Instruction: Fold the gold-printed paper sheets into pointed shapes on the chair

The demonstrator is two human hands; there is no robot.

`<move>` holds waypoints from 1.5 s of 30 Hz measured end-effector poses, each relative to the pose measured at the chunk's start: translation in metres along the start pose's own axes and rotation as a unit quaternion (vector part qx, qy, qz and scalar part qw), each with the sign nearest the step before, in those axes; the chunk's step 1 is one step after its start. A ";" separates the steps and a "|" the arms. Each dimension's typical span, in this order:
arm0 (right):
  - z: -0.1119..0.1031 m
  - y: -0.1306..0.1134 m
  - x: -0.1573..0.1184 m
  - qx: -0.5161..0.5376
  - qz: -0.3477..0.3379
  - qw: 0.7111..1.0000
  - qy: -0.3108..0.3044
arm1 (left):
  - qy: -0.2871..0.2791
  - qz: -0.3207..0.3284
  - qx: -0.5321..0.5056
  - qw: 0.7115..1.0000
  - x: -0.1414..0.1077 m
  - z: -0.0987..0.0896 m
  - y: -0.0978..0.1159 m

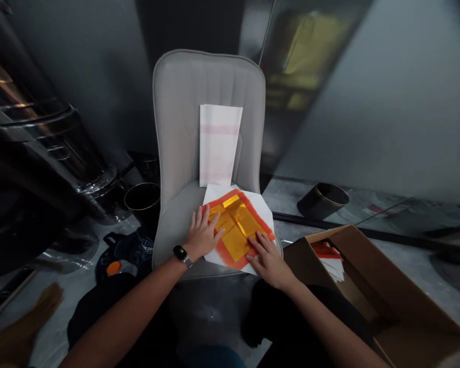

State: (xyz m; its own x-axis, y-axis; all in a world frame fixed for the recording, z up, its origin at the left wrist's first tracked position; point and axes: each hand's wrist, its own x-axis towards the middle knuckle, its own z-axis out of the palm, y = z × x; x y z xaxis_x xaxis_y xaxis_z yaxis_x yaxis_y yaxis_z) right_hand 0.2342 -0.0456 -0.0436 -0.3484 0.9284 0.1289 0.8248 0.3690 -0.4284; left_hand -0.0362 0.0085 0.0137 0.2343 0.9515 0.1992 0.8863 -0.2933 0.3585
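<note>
A white paper sheet (216, 192) with an orange-red painted border and shiny gold foil (235, 240) at its centre lies on the seat of a grey chair (209, 76). My left hand (203, 234), with a watch on the wrist, rests on the sheet's left side, fingers spread. On the lower right part, my right hand (269, 260) lies with its fingers apart, fingertips touching the foil and the orange border. Behind the sheet, a folded white paper stack (218, 145) with faint pink bands leans upright against the backrest.
An open cardboard box (352, 271) holding orange-and-white papers (330, 259) stands at the right. Black bins stand on either side of the chair. A dark bag (134, 250) and an orange-capped container (115, 268) are at the lower left, near a bare foot.
</note>
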 end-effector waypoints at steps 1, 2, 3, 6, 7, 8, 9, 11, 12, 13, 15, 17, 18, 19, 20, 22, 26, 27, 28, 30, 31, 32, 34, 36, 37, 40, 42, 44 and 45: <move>-0.001 -0.004 -0.001 -0.002 0.007 1.000 -0.008 | -0.011 -0.004 0.015 1.000 -0.001 0.005 -0.001; -0.005 -0.006 -0.002 -0.002 0.009 1.000 -0.018 | -0.021 -0.010 0.027 0.999 -0.002 0.008 -0.005; -0.010 -0.006 -0.002 0.000 0.006 1.000 -0.028 | -0.029 -0.014 0.035 0.999 -0.001 0.011 -0.011; -0.035 0.012 0.000 0.021 -0.013 0.998 -0.057 | -0.057 -0.021 0.043 0.997 0.004 0.014 -0.033; -0.043 0.022 0.000 0.030 -0.014 0.997 -0.069 | -0.067 -0.019 0.041 0.997 0.007 0.014 -0.040; -0.052 0.031 0.000 0.038 -0.016 0.995 -0.093 | -0.076 -0.015 0.037 0.996 0.010 0.012 -0.047; -0.059 0.039 -0.001 0.041 -0.021 0.991 -0.122 | -0.084 -0.008 0.032 0.996 0.012 0.009 -0.053; -0.068 0.046 -0.006 0.020 -0.041 0.984 -0.170 | -0.093 0.007 0.027 0.995 0.016 0.000 -0.059; -0.069 0.045 -0.009 -0.005 -0.056 0.982 -0.178 | -0.096 0.015 0.029 0.995 0.016 -0.006 -0.060; -0.070 0.040 -0.013 -0.035 -0.072 0.981 -0.175 | -0.098 0.026 0.035 0.994 0.014 -0.013 -0.059; -0.069 0.027 -0.016 -0.089 -0.115 0.977 -0.155 | -0.095 0.055 0.050 0.993 0.003 -0.027 -0.054; -0.069 0.017 -0.011 -0.113 -0.159 0.969 -0.148 | -0.100 0.093 0.051 0.989 -0.018 -0.038 -0.048; -0.071 0.016 -0.005 -0.118 -0.174 0.967 -0.147 | -0.115 0.109 0.040 0.987 -0.031 -0.042 -0.045; -0.073 0.017 0.002 -0.118 -0.177 0.966 -0.149 | -0.138 0.127 0.029 0.982 -0.045 -0.045 -0.044; -0.075 0.021 0.011 -0.115 -0.169 0.966 -0.158 | -0.157 0.138 0.023 0.978 -0.059 -0.046 -0.044; -0.079 0.035 0.027 -0.094 -0.130 0.968 -0.194 | -0.190 0.135 0.017 0.972 -0.083 -0.047 -0.047; -0.082 0.069 0.038 -0.031 -0.089 0.961 -0.258 | -0.214 0.118 0.022 0.969 -0.104 -0.046 -0.052; -0.083 0.075 0.038 -0.017 -0.093 0.962 -0.256 | -0.209 0.119 0.021 0.970 -0.104 -0.047 -0.053; -0.084 0.079 0.040 0.001 -0.099 0.964 -0.248 | -0.197 0.118 0.018 0.973 -0.104 -0.048 -0.053; -0.088 0.080 0.053 0.049 -0.098 0.972 -0.209 | -0.158 0.104 0.012 0.982 -0.100 -0.050 -0.052; -0.090 0.076 0.064 0.080 -0.087 0.978 -0.171 | -0.140 0.096 0.011 0.986 -0.098 -0.051 -0.052; -0.090 0.071 0.079 0.103 -0.053 0.986 -0.118 | -0.129 0.092 0.013 0.987 -0.097 -0.050 -0.052; -0.087 0.054 0.112 0.129 0.052 0.990 -0.021 | -0.139 0.101 0.020 0.985 -0.095 -0.047 -0.050; -0.080 0.035 0.142 0.134 0.072 0.988 -0.011 | -0.169 0.119 0.028 0.978 -0.095 -0.040 -0.048; -0.075 0.026 0.152 0.141 0.075 0.987 -0.019 | -0.179 0.121 0.036 0.976 -0.096 -0.035 -0.047; -0.068 0.009 0.164 0.168 0.064 0.982 -0.059 | -0.183 0.108 0.063 0.975 -0.100 -0.025 -0.045; -0.070 0.005 0.161 0.192 0.059 0.976 -0.082 | -0.178 0.105 0.070 0.976 -0.102 -0.022 -0.045; -0.075 0.006 0.156 0.222 0.068 0.967 -0.104 | -0.173 0.110 0.065 0.977 -0.103 -0.022 -0.046; -0.078 0.007 0.154 0.239 0.081 0.961 -0.116 | -0.168 0.113 0.062 0.977 -0.103 -0.023 -0.046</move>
State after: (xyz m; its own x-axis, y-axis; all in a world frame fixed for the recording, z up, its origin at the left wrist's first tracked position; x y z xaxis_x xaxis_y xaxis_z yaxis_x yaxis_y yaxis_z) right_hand 0.2211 0.1031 0.0428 -0.3687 0.9169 -0.1528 0.5966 0.1073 -0.7953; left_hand -0.1102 -0.0782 -0.0020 0.5286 0.8468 -0.0585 0.8340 -0.5053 0.2219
